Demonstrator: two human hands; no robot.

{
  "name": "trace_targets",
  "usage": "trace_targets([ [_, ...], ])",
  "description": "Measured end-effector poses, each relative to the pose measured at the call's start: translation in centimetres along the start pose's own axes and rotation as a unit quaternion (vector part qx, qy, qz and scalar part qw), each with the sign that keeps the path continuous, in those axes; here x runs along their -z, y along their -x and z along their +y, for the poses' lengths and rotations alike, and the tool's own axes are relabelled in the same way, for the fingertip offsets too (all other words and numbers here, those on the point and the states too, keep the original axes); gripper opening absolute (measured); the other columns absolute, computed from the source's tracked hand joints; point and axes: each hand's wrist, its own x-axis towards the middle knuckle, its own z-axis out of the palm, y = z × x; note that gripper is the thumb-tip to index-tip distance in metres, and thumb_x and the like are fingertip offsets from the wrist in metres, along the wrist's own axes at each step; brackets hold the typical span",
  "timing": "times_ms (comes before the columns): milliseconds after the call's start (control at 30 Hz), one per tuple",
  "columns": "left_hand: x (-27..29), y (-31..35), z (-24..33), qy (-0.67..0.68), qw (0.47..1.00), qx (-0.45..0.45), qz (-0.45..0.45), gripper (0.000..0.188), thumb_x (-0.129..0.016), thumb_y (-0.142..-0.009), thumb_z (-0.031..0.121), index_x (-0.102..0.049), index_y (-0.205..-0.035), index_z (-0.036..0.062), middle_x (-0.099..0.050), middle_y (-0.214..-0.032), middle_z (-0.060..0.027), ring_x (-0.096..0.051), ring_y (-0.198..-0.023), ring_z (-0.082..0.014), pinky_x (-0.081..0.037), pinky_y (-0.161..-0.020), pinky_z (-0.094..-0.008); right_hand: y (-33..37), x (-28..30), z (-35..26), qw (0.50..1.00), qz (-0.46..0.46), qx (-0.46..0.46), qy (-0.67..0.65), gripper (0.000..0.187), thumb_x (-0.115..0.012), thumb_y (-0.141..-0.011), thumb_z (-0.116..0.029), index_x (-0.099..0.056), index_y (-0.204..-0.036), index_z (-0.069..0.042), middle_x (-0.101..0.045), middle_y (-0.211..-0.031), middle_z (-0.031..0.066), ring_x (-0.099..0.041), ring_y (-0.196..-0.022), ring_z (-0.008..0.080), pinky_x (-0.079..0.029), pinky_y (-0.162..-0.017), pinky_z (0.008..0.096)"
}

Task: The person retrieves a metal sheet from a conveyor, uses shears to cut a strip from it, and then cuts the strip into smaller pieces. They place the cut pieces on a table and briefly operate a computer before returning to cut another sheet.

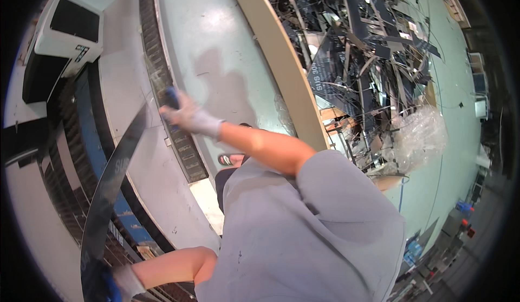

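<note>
A long dark metal strip [111, 185] with pale print curves down the left side, over the machine bed. Its lower end is in my left hand [123, 283], closed on it at the lower left; the glove is white with blue on the palm side, and the fingertips are mostly hidden. My right hand [187, 115], in a similar glove, reaches out over the dark slotted rail [184, 153]. Its fingers look apart and somewhat blurred, just beside the strip's upper end, and I see no clear grip on the strip.
A large heap of dark metal offcuts [352, 47] lies at the upper right behind a tan board [271, 37], with clear plastic film [420, 139] beside it. A white and black machine housing [67, 37] stands at the upper left. My sandalled foot [232, 160] is on the pale green floor [216, 26].
</note>
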Motion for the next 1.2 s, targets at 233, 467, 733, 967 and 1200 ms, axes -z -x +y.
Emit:
trace_targets([
  [233, -1.8, 1.9, 3.9, -0.705, 0.630, -0.325, 0.019, 0.040, -0.054, -0.100, 0.051, -0.069, -0.090, 0.0166, -0.072, -0.086, -0.0069, -0.065, -0.084, -0.0250, -0.050, -0.082, -0.0455, 6.8, 26.8, -1.5, 0.895, 0.285, 0.108, 0.324, 0.068, -0.070, -0.095, -0.024, -0.039, -0.151, 0.000, -0.053, -0.138, 0.0235, -0.054, -0.120, 0.0329, -0.046, -0.104, 0.0440],
  [467, -0.1, 16.7, 15.7, -0.563, 0.763, -0.217, 0.232, 0.038, -0.052, -0.101, 0.045, -0.069, -0.105, 0.0112, -0.071, -0.104, -0.0105, -0.063, -0.105, -0.0283, -0.047, -0.099, -0.0464, 15.3, 42.1, 2.8, 0.695, 0.205, -0.139, 0.675, 0.079, -0.074, -0.085, -0.037, -0.045, -0.150, -0.001, -0.033, -0.158, 0.0337, -0.037, -0.145, 0.0478, -0.039, -0.117, 0.0492],
  [733, -0.2, 47.2, 12.7, -0.439, 0.674, -0.396, 0.443, 0.065, -0.044, -0.101, 0.068, -0.059, -0.132, 0.0132, -0.065, -0.120, -0.0089, -0.061, -0.109, -0.0319, -0.048, -0.101, -0.0506, 18.4, 19.3, 12.9, 0.873, -0.113, 0.135, 0.455, 0.063, -0.068, -0.093, -0.017, -0.045, -0.149, 0.000, -0.062, -0.129, 0.0255, -0.067, -0.105, 0.0401, -0.053, -0.096, 0.0441],
  [967, -6.0, 64.8, 10.7, -0.321, 0.660, -0.494, 0.466, 0.070, -0.049, -0.088, 0.082, -0.065, -0.110, 0.0173, -0.059, -0.076, 0.0012, -0.043, -0.058, -0.0161, -0.034, -0.052, -0.0312, 28.0, -4.0, 3.9, 0.760, -0.518, 0.159, 0.359, 0.081, -0.083, -0.085, -0.037, -0.046, -0.146, 0.002, -0.068, -0.118, 0.0247, -0.068, -0.107, 0.0384, -0.055, -0.092, 0.0442],
  [1200, -3.3, 65.2, 15.6, -0.367, 0.804, -0.455, 0.107, 0.014, -0.054, -0.097, 0.011, -0.068, -0.100, 0.0090, -0.050, -0.060, 0.0035, -0.036, -0.052, -0.0103, -0.033, -0.053, -0.0271, 41.8, -9.7, 4.0, 0.438, -0.840, 0.163, 0.276, 0.084, -0.086, -0.074, -0.050, -0.053, -0.135, -0.003, -0.067, -0.122, 0.0219, -0.067, -0.112, 0.0338, -0.053, -0.092, 0.0404],
])
